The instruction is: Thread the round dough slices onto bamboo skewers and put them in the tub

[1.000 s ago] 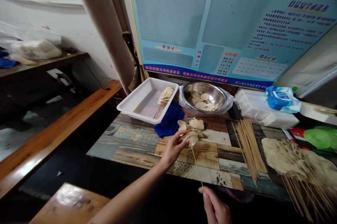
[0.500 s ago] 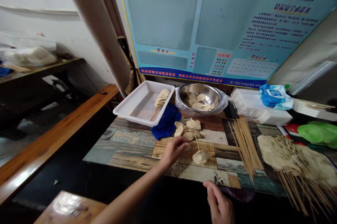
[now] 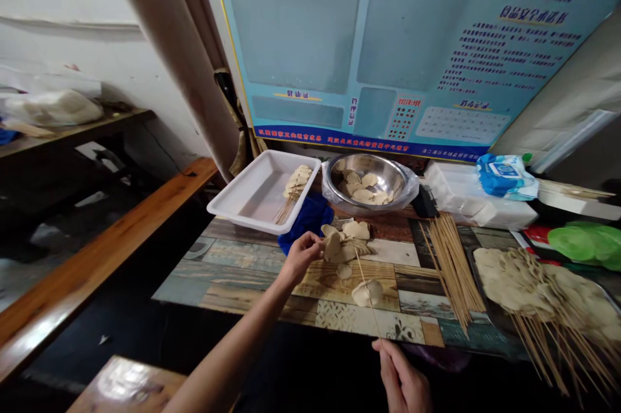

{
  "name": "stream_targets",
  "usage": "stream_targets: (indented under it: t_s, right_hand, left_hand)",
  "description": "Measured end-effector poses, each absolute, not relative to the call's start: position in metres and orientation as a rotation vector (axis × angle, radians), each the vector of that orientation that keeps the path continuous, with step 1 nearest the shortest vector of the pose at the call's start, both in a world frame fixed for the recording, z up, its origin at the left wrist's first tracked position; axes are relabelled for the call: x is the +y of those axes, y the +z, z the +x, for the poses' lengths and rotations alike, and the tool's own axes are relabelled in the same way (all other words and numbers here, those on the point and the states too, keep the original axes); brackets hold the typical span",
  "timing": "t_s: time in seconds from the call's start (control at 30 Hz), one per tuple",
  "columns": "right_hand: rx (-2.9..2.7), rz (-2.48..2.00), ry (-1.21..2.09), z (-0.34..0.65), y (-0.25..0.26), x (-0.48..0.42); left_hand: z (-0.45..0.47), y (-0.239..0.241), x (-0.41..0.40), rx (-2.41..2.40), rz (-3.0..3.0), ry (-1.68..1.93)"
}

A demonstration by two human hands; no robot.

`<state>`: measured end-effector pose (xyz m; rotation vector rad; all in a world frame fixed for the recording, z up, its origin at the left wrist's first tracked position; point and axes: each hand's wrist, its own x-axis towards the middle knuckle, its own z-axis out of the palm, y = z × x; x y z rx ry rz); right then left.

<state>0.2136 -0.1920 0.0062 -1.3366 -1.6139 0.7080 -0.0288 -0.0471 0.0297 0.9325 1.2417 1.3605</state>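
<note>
My right hand [image 3: 403, 375] is closed around the lower end of a thin bamboo skewer [image 3: 359, 265] at the table's front edge. Pale, thin round slices [image 3: 367, 294] are threaded partway along it; the tip points away from me. My left hand [image 3: 305, 256] pinches the edge of a pale slice [image 3: 332, 248] at the left side of a loose pile of slices [image 3: 356, 232]. One small slice [image 3: 344, 271] lies apart on the table, between the pile and the skewer. What exactly the slices are made of, I cannot tell.
Behind the pile are a white tray [image 3: 242, 215] with filled skewers, a blue cloth [image 3: 310, 212] and a steel bowl [image 3: 334, 173] of slices. Bare skewers [image 3: 453, 270] lie to the right, beside a dark tray heaped with filled skewers [image 3: 524, 283]. White boxes [image 3: 504, 213] stand behind.
My left hand has moved left and slightly away from me to the pile's left edge, where it now grips a slice. The right hand and skewer have barely moved.
</note>
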Motion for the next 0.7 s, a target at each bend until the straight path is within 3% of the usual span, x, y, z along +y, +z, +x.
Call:
stream_targets:
  t_s: [0.2, 0.57, 0.7]
  right_hand:
    - [-1.626, -1.301, 0.684, 0.209, 0.008, -0.193]
    - [-1.665, -1.337, 0.719, 0.214, 0.002, -0.199]
    - [-1.681, -1.329, 0.719, 0.214, 0.001, -0.199]
  left_hand:
    - [-0.024, 0.023, -0.067, 1.273, 1.334, 1.247]
    - [-0.023, 0.014, -0.066, 1.09, 0.659, 1.349]
    - [-0.029, 0.01, -0.073, 1.231, 0.899, 1.239]
